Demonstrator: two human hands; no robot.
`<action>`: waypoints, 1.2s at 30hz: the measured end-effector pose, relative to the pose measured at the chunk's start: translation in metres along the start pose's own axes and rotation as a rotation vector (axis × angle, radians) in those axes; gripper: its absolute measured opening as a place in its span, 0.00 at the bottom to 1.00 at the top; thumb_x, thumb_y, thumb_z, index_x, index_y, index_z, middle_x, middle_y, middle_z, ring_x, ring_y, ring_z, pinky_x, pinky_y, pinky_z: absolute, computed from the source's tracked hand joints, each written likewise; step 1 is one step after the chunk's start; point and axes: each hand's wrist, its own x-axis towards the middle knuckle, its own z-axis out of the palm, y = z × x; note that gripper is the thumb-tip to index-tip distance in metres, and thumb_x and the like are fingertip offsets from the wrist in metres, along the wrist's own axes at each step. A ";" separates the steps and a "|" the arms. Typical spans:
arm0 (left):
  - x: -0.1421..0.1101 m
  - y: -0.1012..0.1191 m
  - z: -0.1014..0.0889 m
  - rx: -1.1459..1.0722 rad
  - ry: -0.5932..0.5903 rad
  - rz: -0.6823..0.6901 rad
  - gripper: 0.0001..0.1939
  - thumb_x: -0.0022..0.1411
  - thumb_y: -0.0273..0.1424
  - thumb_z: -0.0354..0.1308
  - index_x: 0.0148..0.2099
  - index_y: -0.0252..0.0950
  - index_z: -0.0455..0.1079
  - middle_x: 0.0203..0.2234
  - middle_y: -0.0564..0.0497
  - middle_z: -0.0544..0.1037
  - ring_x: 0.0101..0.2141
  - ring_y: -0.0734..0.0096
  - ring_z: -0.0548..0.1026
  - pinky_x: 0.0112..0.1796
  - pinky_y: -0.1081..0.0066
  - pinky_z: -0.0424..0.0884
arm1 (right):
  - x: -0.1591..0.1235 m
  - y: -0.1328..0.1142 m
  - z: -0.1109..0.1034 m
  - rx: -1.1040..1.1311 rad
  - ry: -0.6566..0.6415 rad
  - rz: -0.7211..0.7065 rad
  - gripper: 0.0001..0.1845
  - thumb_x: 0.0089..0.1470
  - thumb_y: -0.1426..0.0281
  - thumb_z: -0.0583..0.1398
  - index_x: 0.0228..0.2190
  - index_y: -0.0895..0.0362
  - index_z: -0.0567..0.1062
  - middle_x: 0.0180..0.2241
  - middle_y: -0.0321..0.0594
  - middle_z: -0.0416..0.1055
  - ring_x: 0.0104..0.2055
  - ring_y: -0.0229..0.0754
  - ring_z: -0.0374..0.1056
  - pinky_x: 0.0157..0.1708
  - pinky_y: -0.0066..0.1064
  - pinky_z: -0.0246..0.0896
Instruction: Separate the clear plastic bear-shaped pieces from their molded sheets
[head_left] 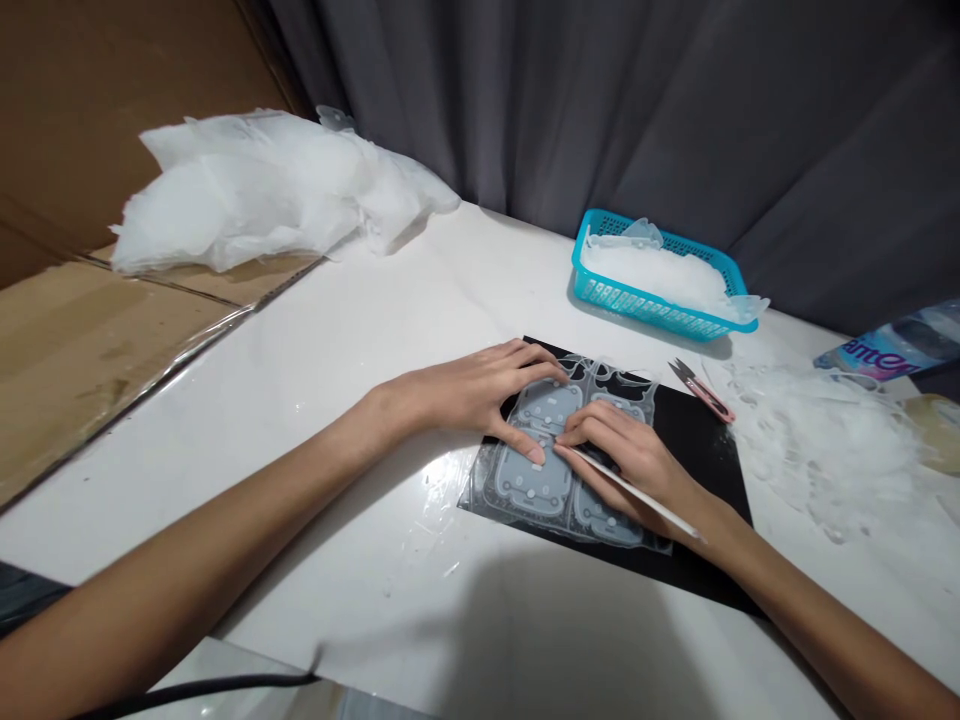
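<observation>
A translucent plastic sheet [534, 480] with several rounded, patterned shapes lies on a black mat [709, 470]. My left hand [499, 390] rests on the sheet's left side, fingers spread, thumb pressing near the middle shapes. In my right hand [630, 450] is a thin white stick-like tool [637, 493], pinched by the fingers, its tip low over the sheet's centre beside my left thumb. The tip itself is hidden by the fingers. Loose trimmed strips [611, 372] of clear plastic curl at the sheet's far edge.
Pink-handled thread snips [703, 391] lie at the mat's far right edge. Beyond stands a blue basket [652, 318] holding translucent pieces. Plastic scraps [832, 440] are heaped at right, near a bottle [892, 345] and a tape roll [937, 430]. White bags [255, 190] sit at back left on cardboard [150, 310].
</observation>
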 end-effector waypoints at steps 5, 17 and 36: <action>0.001 0.000 0.000 0.008 -0.007 -0.005 0.42 0.62 0.56 0.65 0.69 0.38 0.61 0.62 0.38 0.68 0.62 0.48 0.67 0.63 0.55 0.60 | -0.001 0.002 0.001 0.075 0.020 0.040 0.02 0.67 0.75 0.59 0.41 0.56 0.72 0.39 0.42 0.72 0.44 0.44 0.72 0.49 0.37 0.68; -0.002 0.014 0.008 0.204 0.044 -0.086 0.59 0.59 0.66 0.57 0.76 0.29 0.45 0.68 0.28 0.60 0.67 0.36 0.60 0.63 0.45 0.62 | -0.021 -0.022 -0.002 -0.426 -0.049 -0.024 0.06 0.69 0.72 0.59 0.38 0.57 0.76 0.34 0.40 0.71 0.35 0.43 0.68 0.35 0.34 0.60; 0.004 0.030 -0.017 -0.233 -0.103 -0.336 0.24 0.68 0.55 0.59 0.41 0.37 0.72 0.26 0.54 0.75 0.25 0.72 0.70 0.27 0.72 0.62 | -0.102 -0.029 0.003 -0.619 0.200 0.458 0.20 0.74 0.58 0.47 0.31 0.52 0.63 0.26 0.36 0.63 0.27 0.44 0.63 0.29 0.36 0.54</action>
